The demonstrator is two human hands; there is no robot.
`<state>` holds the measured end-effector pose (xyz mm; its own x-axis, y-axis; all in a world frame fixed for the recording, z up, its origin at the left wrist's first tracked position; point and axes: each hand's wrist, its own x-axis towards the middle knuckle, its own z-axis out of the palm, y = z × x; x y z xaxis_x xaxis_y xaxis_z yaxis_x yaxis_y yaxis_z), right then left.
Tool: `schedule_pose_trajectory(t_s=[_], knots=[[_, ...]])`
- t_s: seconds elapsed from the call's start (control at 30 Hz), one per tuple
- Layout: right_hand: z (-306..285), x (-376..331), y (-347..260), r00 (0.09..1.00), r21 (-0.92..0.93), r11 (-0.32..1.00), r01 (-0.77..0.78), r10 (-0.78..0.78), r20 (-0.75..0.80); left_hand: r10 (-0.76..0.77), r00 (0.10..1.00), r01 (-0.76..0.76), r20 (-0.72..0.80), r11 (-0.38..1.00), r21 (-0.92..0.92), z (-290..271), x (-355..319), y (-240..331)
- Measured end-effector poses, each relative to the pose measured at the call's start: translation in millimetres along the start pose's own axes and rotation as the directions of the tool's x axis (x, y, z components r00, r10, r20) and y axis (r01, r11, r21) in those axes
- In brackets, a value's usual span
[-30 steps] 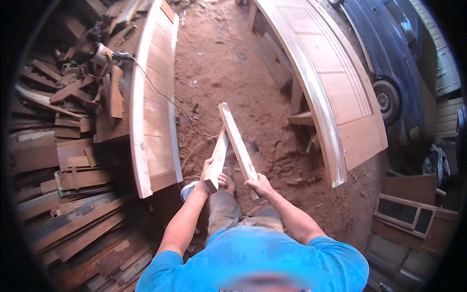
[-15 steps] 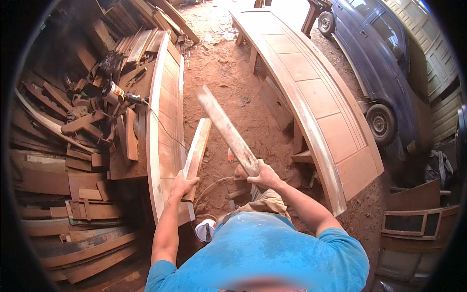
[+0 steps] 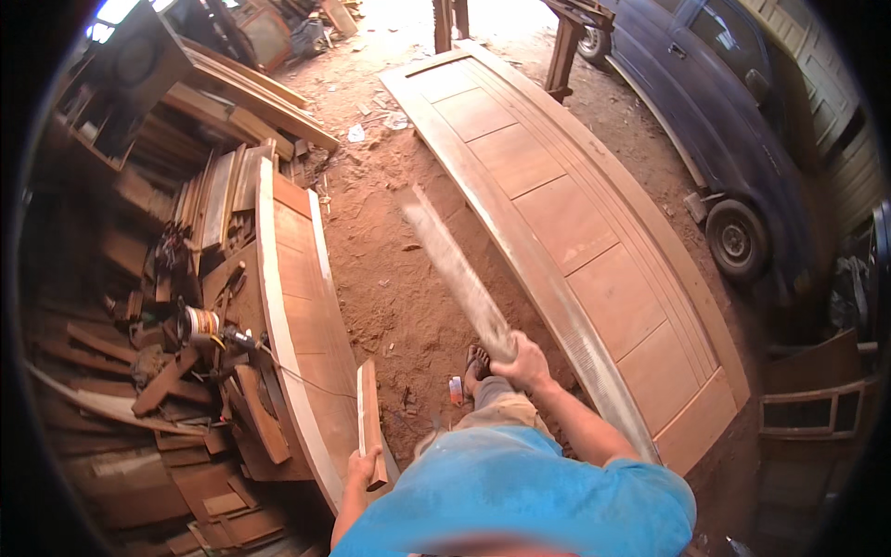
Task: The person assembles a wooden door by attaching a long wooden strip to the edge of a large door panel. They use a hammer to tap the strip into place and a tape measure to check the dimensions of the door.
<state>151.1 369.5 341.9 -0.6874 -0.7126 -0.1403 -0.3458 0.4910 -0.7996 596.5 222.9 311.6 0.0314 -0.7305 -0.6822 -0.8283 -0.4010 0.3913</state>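
My right hand [image 3: 522, 362] is wrapped round the lower end of a long pale wooden board [image 3: 455, 269], smeared a little by motion, which points away and to the left over the dirt floor. Lower down on the left, my left hand [image 3: 364, 469] grips the near end of a shorter reddish wooden piece [image 3: 369, 418] with a pale edge. To my right lies a large panelled wooden door [image 3: 557, 223], raised off the ground. A second panelled door [image 3: 302, 278] lies on my left, beside the shorter piece.
Wood offcuts [image 3: 167, 381] are heaped at far left, with a round tub [image 3: 198, 323] and a corded power tool [image 3: 243, 339] among them. A blue vehicle [image 3: 733, 139] stands at right. A small bottle [image 3: 456, 390] lies near my foot [image 3: 476, 362].
My left hand has dropped back toward my body with the shorter piece. My right hand has shifted slightly right and down with the long board. The view has turned and moved forward.
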Motion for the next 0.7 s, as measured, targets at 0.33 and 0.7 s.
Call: schedule_pose_trajectory(t_s=[0.33,0.7], knots=[[-38,269,14,0.721,0.153,0.874,-0.462,0.47,-0.509,-0.159,0.981,0.146,-0.114,0.983,-0.111,-33,81,110],[3,430,31,0.356,0.202,0.627,-0.753,0.645,-0.676,0.448,0.875,-0.481,-0.185,0.849,-0.22,-113,347,408]])
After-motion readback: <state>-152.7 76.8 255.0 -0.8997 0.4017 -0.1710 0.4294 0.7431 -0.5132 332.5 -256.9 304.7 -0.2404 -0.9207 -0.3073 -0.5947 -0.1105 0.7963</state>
